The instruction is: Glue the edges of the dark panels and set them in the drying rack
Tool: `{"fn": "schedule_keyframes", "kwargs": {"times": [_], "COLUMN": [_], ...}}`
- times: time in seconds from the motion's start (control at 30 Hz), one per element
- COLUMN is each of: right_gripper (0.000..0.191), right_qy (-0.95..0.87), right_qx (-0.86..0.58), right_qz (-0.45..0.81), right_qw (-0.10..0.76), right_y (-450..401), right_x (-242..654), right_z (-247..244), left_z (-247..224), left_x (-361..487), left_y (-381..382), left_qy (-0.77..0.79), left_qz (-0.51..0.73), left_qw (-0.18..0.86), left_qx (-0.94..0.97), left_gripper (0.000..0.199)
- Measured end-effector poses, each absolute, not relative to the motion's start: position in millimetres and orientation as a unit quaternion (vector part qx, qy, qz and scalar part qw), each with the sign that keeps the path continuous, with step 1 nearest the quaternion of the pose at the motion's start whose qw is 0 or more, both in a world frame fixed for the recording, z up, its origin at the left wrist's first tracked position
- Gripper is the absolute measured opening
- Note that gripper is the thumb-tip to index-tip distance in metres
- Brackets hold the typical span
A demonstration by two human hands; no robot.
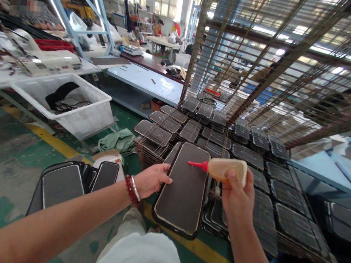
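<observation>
Across the right side, a wire rack (256, 95) is holding rows of dark pads (248, 155). Leftward, a white bin (85, 118) is standing. Before the person's body, a pale-edged panel (183, 191) is resting in the half-closed left hand (152, 181), gripped by its left edge. The right hand (238, 195) is closing around a squeeze bottle (220, 169), its red nozzle (197, 164) pointing over the panel.

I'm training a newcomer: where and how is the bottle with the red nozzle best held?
The bottle is probably best gripped around its wide body near the base, coming from the right, as the right hand does: it is tipped nearly level, its slim red nozzle pointing left over the dark panel.
</observation>
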State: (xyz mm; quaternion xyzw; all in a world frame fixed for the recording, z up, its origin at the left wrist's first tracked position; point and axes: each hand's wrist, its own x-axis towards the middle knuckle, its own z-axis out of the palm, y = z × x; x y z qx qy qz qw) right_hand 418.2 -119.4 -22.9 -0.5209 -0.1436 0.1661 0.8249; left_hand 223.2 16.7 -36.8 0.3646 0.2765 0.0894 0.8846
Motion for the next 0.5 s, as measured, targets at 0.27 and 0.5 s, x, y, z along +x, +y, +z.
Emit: {"fn": "schedule_keyframes", "kwargs": {"times": [0.27, 0.5], "right_gripper": [0.057, 0.054], "right_qy": [-0.199, -0.212], "right_qx": [-0.580, -0.531], "right_qz": [0.273, 0.113], "right_qw": [0.741, 0.813], "right_y": [-157, -141], "right_x": [429, 451], "right_z": [-23, -19], "left_z": [-28, -26], "left_x": [224, 225], "left_y": [26, 22], "left_qy": [0.316, 0.304], "left_qz": [0.108, 0.093], "left_qw": [0.863, 0.872], "left_qx": [0.380, 0.373], "left_gripper": [0.045, 0.044]}}
